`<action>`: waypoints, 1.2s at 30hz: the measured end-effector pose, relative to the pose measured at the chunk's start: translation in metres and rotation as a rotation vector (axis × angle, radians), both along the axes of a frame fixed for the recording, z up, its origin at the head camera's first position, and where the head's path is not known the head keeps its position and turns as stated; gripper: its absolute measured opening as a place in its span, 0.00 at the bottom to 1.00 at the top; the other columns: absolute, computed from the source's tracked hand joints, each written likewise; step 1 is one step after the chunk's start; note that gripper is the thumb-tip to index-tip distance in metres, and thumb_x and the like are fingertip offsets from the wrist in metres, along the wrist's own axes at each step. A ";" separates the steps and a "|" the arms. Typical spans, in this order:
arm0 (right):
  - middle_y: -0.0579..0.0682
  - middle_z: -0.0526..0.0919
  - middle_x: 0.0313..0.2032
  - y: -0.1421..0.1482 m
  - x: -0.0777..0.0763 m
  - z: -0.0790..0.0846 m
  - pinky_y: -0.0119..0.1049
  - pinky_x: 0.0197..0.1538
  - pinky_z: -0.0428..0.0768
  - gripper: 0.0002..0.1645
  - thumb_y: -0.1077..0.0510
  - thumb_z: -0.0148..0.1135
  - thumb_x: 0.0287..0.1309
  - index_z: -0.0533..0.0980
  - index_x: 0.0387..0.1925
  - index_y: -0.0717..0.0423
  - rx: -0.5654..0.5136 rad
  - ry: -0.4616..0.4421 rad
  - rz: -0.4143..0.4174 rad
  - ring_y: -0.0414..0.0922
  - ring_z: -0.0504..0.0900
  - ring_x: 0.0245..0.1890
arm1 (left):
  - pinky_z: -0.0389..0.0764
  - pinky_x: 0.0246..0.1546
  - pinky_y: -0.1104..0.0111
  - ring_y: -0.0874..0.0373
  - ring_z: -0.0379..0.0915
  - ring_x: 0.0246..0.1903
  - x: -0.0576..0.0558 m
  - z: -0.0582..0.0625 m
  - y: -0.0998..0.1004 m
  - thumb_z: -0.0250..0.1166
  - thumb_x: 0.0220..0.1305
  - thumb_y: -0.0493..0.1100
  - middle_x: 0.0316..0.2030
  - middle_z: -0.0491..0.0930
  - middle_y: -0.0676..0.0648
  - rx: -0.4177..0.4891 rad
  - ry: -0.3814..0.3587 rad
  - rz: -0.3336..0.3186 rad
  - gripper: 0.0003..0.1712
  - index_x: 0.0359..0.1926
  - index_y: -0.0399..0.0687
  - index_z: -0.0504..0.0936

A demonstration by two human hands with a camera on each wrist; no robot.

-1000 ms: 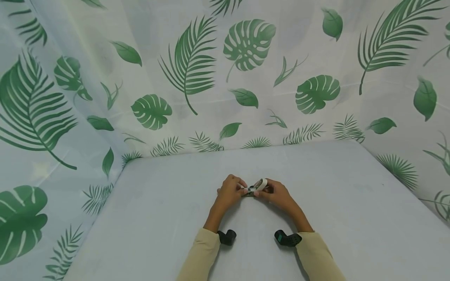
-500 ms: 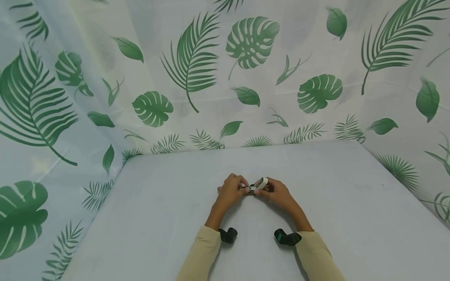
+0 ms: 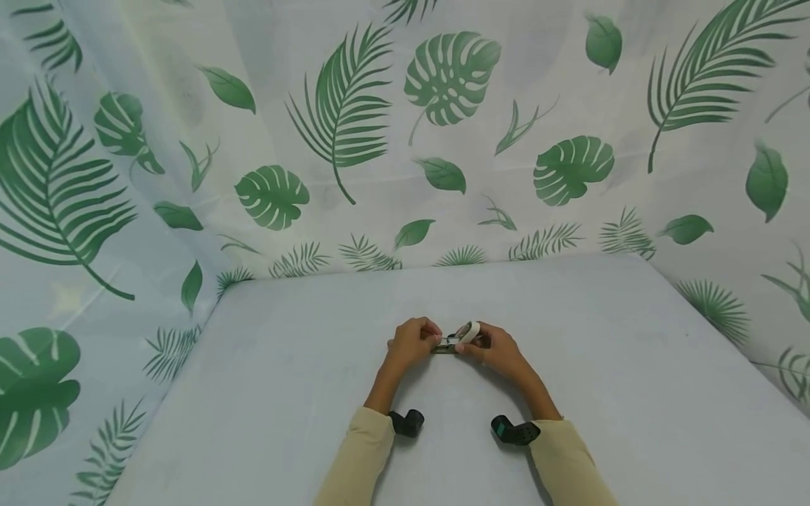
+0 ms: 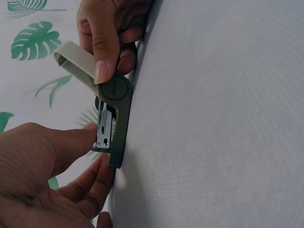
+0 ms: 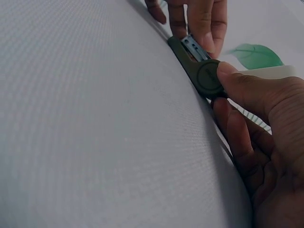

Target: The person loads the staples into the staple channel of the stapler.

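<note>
A dark green stapler lies on the white table, its cream top cover swung up and back. That bares the metal staple magazine above the base. My right hand grips the stapler around its round hinge, thumb on the side, as the right wrist view shows. At the front end, my left hand pinches the stapler, with its thumb against the tip of the magazine and its fingers by the base. Whether a small piece sits between the left fingertips is hidden.
The white-covered table spreads around both hands. Hanging cloth printed with green leaves encloses its back and sides. A black wrist camera sits on the left wrist and another black camera on the right.
The left hand has shifted a little left along the stapler, so more of the metal magazine shows. The right hand has kept its grip at the hinge.
</note>
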State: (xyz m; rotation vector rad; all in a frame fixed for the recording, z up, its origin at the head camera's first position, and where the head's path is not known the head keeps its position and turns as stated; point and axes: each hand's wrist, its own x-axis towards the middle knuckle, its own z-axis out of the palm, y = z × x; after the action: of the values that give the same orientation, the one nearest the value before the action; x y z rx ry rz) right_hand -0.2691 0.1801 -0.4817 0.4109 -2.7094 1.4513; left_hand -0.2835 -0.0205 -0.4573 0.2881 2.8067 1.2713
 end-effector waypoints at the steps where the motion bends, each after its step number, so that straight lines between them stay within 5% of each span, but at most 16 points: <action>1: 0.47 0.79 0.28 0.000 0.001 -0.001 0.33 0.27 0.72 0.22 0.46 0.70 0.55 0.79 0.43 0.58 -0.001 0.002 0.003 0.38 0.73 0.26 | 0.64 0.52 0.38 0.59 0.77 0.38 0.001 -0.001 0.000 0.67 0.64 0.44 0.33 0.83 0.53 0.000 -0.007 0.003 0.03 0.36 0.51 0.84; 30: 0.52 0.83 0.33 -0.001 -0.004 0.000 0.35 0.33 0.74 0.20 0.51 0.70 0.57 0.78 0.45 0.59 0.021 -0.054 -0.009 0.42 0.75 0.31 | 0.62 0.37 0.55 0.63 0.71 0.30 -0.001 0.004 0.004 0.72 0.57 0.50 0.29 0.79 0.53 -0.002 -0.007 0.067 0.09 0.33 0.52 0.85; 36: 0.53 0.84 0.35 -0.001 -0.003 0.000 0.34 0.33 0.74 0.20 0.51 0.70 0.57 0.78 0.45 0.59 0.025 -0.045 -0.011 0.40 0.76 0.31 | 0.63 0.41 0.53 0.62 0.73 0.30 -0.002 0.002 0.002 0.71 0.58 0.50 0.30 0.81 0.53 0.010 -0.023 0.065 0.08 0.34 0.52 0.85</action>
State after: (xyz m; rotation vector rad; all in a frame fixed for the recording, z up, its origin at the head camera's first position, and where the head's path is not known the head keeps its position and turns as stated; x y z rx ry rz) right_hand -0.2720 0.1787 -0.4815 0.3688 -2.7625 1.4432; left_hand -0.2855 -0.0189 -0.4551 0.1821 2.8131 1.2928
